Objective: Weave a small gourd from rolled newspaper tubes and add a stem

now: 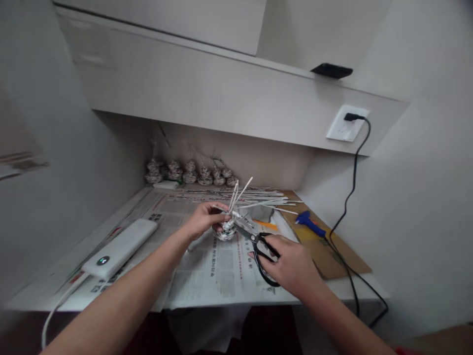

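Note:
Between the thumb and fingers of my left hand [207, 219] is a small woven paper gourd [226, 230], held just above the newspaper. Several white paper sticks [239, 193] stick up and outward from its top. My right hand [291, 261] grips black-handled scissors [265, 251] by the loops. Their blades point up and left, close beside the gourd's upper part; whether they touch a stick I cannot make out. Part of the gourd is hidden behind my left fingers.
Newspaper [199, 276] covers the desk. A white power bank [120, 249] with a cable lies left. Finished-looking woven gourds [190, 172] line the back, behind loose paper sticks [221, 194]. On cardboard [332, 256] at right rests a blue glue gun [310, 223], its black cord [351, 190] hanging nearby.

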{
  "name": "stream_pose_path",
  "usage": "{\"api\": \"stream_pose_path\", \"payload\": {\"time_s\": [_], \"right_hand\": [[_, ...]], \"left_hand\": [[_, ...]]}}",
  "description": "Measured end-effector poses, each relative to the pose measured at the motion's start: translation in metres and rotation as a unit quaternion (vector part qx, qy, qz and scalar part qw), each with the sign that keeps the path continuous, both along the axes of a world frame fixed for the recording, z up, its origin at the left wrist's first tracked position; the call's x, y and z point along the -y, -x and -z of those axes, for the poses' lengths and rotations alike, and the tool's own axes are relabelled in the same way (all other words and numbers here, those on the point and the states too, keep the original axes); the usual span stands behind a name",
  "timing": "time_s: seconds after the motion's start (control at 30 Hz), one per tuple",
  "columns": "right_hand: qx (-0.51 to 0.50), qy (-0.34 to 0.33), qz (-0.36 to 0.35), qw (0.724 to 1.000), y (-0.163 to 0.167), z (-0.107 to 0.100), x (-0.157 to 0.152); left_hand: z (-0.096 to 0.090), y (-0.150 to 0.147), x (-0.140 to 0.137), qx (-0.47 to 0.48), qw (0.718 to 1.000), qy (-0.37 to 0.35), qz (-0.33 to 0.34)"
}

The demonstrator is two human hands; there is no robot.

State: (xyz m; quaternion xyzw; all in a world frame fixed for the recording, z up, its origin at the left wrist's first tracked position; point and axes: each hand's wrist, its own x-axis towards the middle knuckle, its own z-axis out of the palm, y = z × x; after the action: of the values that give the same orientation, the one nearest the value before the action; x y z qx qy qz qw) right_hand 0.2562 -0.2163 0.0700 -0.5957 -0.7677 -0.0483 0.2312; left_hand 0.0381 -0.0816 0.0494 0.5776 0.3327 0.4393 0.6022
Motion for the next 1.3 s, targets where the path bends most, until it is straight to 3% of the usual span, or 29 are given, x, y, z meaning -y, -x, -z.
{"api": "stream_pose_path", "payload": {"time_s": [0.23,0.53,0.9,1.3], "right_hand": [[0.025,-0.003,0.055,0.998,-0.01,0.009,-0.009],[-0.012,0.022,0.054,0.998,0.012,0.018,-0.024],[0.038,-0.017,0.087,0.995,0.014,0.013,-0.03],[0.087,0.012,0.115,0.99,0.016,0.007,-0.026]], "left_hand": [[0.01,-0.024,-0.023,0.01,0.998,0.002,0.064],[0.037,-0.014,-0.031,0.05,0.995,0.04,0.072],[0.035,-0.014,-0.032,0.027,0.996,0.026,0.079],[0.034,-0.014,-0.03,0.02,0.996,0.025,0.084]]}}
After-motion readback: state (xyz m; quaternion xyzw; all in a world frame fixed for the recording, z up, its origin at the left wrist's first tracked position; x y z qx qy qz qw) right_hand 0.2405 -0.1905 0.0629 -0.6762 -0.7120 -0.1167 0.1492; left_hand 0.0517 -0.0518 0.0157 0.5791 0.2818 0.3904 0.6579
